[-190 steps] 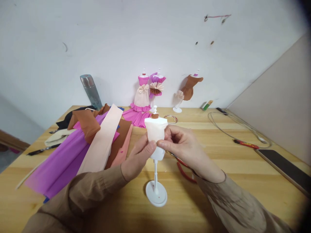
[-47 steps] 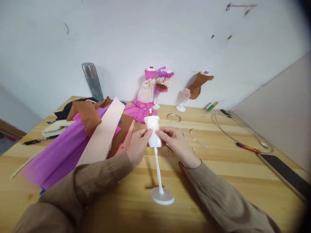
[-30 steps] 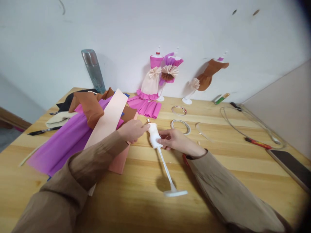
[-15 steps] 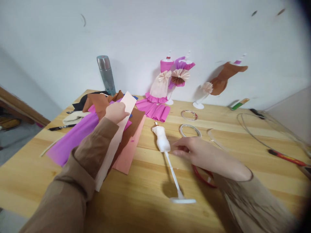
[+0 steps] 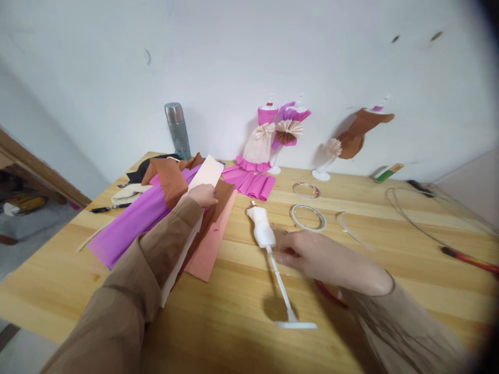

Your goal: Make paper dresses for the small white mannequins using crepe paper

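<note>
My left hand [image 5: 203, 195] lies over a pale pink strip of crepe paper [image 5: 208, 170] at its right edge, fingers curled on it; the fingertips are partly hidden. Beneath and beside are a brown sheet [image 5: 220, 200], a salmon sheet [image 5: 206, 257] and a long purple piece [image 5: 125, 223]. A small white dress form [image 5: 261, 227] on a thin stand lies on the table in front of me. Just right of its torso hovers my right hand [image 5: 306, 252], thumb and fingers drawn together in a pinch. Whatever sits between them is too small to make out.
Several dressed mini dress forms [image 5: 259, 143] stand by the wall, with folded magenta paper [image 5: 253, 184] before them. Tape rolls [image 5: 309, 217] lie near my right hand. A flask [image 5: 178, 132] stands back left. A cable [image 5: 413, 223] and a red-handled tool [image 5: 468, 258] lie right.
My left hand has shifted rightward across the pale pink strip to its right edge. My right hand stays pinched beside the white dress form. The view has tilted slightly.
</note>
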`<state>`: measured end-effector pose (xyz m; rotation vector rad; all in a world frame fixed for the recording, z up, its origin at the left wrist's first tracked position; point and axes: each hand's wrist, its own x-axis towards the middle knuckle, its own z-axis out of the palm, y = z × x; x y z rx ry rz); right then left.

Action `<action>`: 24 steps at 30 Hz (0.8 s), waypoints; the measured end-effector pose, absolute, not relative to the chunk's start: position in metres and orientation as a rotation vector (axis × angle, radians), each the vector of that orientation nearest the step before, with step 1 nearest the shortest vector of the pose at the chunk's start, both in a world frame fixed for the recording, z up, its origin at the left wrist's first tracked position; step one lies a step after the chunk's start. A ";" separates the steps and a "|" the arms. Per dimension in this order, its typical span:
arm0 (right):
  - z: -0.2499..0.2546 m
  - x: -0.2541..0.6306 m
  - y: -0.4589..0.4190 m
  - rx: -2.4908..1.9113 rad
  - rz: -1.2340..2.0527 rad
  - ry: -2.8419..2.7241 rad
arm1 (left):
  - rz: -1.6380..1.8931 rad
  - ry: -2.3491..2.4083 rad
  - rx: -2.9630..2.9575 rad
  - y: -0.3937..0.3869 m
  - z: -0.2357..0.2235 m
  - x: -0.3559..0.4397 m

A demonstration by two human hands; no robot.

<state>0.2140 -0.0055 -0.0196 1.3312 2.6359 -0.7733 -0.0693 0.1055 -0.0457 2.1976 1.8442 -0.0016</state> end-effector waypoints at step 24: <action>-0.029 0.212 -0.009 1.292 -0.748 2.616 | 0.714 1.858 1.729 0.079 0.035 -0.125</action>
